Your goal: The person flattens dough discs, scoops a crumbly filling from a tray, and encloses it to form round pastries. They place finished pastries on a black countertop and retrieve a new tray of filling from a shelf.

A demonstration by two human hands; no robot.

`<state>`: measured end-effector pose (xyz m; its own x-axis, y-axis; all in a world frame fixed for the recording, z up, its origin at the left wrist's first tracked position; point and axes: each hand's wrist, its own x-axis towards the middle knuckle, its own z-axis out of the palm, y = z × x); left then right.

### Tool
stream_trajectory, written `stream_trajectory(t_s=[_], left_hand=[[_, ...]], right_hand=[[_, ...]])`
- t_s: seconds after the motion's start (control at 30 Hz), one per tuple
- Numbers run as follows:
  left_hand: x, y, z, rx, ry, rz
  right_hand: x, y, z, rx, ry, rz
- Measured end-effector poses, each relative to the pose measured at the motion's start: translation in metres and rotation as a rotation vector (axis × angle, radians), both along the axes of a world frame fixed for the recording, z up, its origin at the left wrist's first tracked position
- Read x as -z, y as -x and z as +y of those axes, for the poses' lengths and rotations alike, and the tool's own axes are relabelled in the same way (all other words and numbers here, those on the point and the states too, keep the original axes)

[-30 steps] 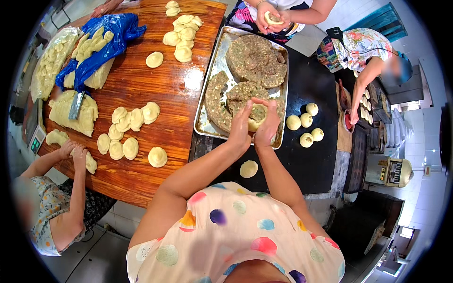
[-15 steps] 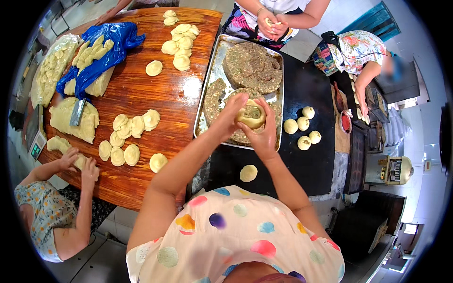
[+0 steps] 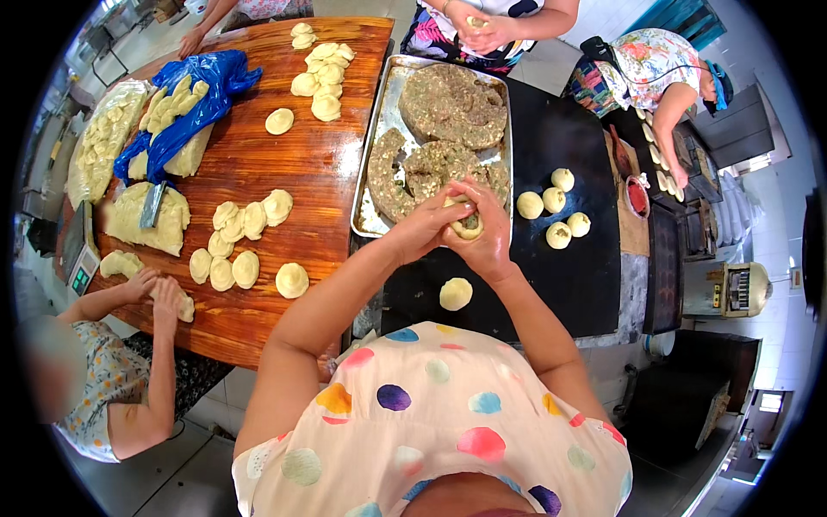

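Both my hands are closed round a filled dough bun, over the near edge of a metal tray. My left hand wraps its left side, and my right hand cups the right and curls its fingers over the top. Some greenish-brown filling shows at the bun's opening. Behind my hands, the tray holds large mounds of chopped filling. A flat dough round lies on the black tabletop near me. To the right sits a cluster of several formed buns.
Dough rounds lie in groups on the wooden table at left. A scraper rests on a dough slab near a scale. Co-workers handle dough at lower left, far side and right. A bowl of red stuff stands right.
My hands have drawn slightly nearer to me and closed more tightly round the bun, its wide opening now mostly covered. The co-worker at lower left has moved the dough roll nearer.
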<state>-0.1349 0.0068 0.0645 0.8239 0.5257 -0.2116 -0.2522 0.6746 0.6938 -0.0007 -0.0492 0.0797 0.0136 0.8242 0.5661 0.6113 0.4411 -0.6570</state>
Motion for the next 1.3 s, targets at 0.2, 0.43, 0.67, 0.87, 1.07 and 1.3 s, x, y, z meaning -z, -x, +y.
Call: stream_trajectory(t_s=[0.2, 0.43, 0.67, 0.87, 1.07, 1.3], left_hand=[[-0.026, -0.01, -0.008, -0.042, -0.173, 0.155], [-0.033, -0.058, -0.038, -0.328, -0.765, 0.527], [-0.06, -0.06, -0.034, -0.139, -0.019, 0.213], [-0.067, -0.056, -0.058, -0.262, 0.191, -0.035], [-0.014, -0.089, -0.074, -0.647, 0.332, -0.031], [-0.046, -0.083, -0.093, -0.693, 0.293, -0.216]], right_hand=[[-0.012, -0.01, -0.011, 0.01, 0.089, 0.355], [-0.013, -0.027, -0.019, -0.005, 0.034, 0.567], [-0.027, -0.05, -0.038, -0.093, -0.002, 0.183], [-0.018, -0.061, -0.04, -0.153, 0.057, 0.755], [-0.011, -0.049, -0.04, -0.156, 0.026, 0.377], [0.002, -0.036, -0.039, 0.024, 0.197, 1.13]])
